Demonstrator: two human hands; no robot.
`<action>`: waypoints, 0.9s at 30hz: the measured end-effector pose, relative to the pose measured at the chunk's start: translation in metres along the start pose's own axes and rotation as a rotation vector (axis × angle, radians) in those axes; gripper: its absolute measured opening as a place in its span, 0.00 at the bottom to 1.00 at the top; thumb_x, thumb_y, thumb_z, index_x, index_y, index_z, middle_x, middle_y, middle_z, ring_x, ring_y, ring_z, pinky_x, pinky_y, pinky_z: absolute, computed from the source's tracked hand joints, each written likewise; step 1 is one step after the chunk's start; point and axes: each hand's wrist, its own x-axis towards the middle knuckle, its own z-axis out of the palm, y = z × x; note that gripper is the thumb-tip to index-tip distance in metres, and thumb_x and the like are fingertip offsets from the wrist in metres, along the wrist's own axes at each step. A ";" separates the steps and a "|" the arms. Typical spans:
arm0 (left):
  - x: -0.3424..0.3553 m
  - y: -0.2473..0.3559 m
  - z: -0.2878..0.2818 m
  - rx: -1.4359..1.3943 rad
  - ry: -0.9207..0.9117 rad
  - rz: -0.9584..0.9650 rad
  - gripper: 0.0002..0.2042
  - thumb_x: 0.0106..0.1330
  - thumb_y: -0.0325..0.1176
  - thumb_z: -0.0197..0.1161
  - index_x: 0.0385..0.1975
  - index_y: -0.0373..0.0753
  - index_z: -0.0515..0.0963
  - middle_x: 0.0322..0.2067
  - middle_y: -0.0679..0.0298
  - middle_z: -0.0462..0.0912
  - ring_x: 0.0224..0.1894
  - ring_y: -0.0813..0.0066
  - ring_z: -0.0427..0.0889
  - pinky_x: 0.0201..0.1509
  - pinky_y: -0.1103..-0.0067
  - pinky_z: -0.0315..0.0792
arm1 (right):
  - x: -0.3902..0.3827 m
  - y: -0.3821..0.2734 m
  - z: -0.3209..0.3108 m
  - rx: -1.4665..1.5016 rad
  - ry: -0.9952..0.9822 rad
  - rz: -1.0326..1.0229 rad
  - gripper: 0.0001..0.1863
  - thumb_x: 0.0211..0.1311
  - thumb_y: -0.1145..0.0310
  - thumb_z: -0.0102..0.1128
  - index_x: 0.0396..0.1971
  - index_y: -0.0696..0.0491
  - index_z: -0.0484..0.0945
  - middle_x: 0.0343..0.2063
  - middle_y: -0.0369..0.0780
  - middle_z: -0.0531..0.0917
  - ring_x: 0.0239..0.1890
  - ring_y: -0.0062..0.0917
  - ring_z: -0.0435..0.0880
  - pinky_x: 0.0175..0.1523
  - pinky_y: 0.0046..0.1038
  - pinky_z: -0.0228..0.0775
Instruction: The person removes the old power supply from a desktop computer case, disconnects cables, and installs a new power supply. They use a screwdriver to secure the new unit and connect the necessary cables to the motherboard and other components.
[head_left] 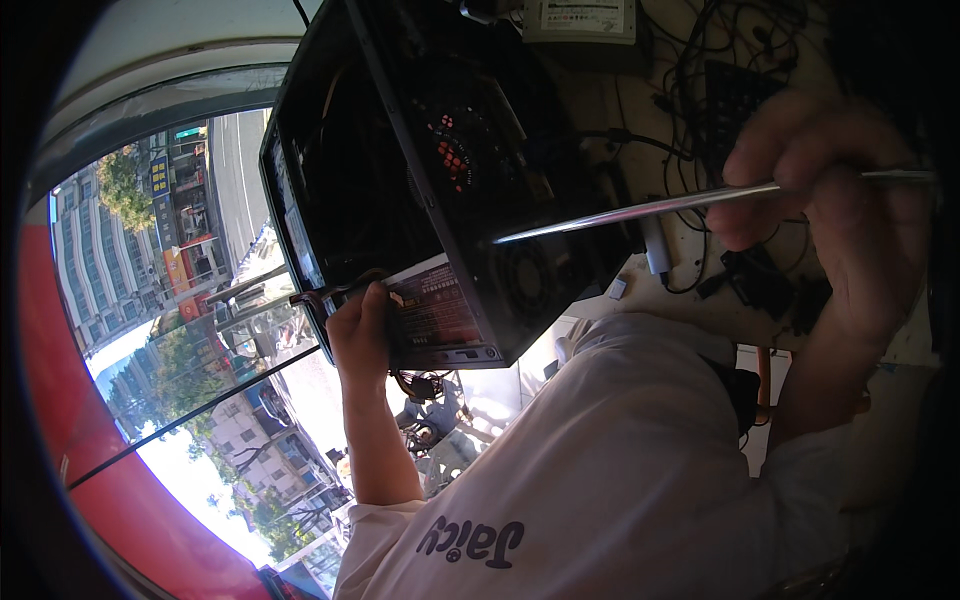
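Observation:
A black computer case (405,160) stands tilted before me, its side open. In its lower part sits a power supply (435,310) with a printed label, and dark cables (335,291) come out beside it. My left hand (360,335) is closed on the cable end of the power supply, thumb uppermost; its other fingers are partly hidden. My right hand (825,185) pinches a long, thin silver metal rod (620,218), raised close to the camera. The rod's tip appears over the case's back panel near a round fan grille (525,277); whether it touches cannot be told.
Another power supply (585,20) lies at the far side of the table. Tangled black cables (685,100), an adapter (755,282) and a white stick-shaped device (656,250) lie at the right. Left of the case, a window (200,400) faces a street.

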 end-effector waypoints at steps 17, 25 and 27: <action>0.001 -0.004 -0.004 -0.017 -0.044 0.043 0.15 0.76 0.34 0.58 0.33 0.28 0.83 0.22 0.71 0.79 0.25 0.89 0.69 0.29 0.86 0.63 | 0.015 0.025 0.000 0.134 0.071 0.010 0.13 0.78 0.66 0.45 0.45 0.61 0.73 0.36 0.51 0.82 0.29 0.33 0.89 0.28 0.29 0.85; 0.002 -0.014 -0.004 -0.077 -0.016 0.078 0.15 0.75 0.35 0.59 0.33 0.28 0.83 0.23 0.69 0.81 0.26 0.88 0.71 0.30 0.86 0.64 | 0.007 0.037 0.015 0.349 0.160 0.067 0.13 0.78 0.65 0.47 0.44 0.61 0.74 0.34 0.50 0.83 0.29 0.33 0.89 0.27 0.29 0.85; 0.002 -0.014 -0.007 -0.029 -0.039 0.084 0.15 0.75 0.35 0.59 0.33 0.28 0.84 0.24 0.69 0.82 0.26 0.87 0.72 0.31 0.86 0.65 | -0.005 0.038 0.022 0.380 0.229 0.106 0.13 0.77 0.65 0.48 0.43 0.60 0.75 0.35 0.49 0.83 0.29 0.34 0.89 0.27 0.29 0.84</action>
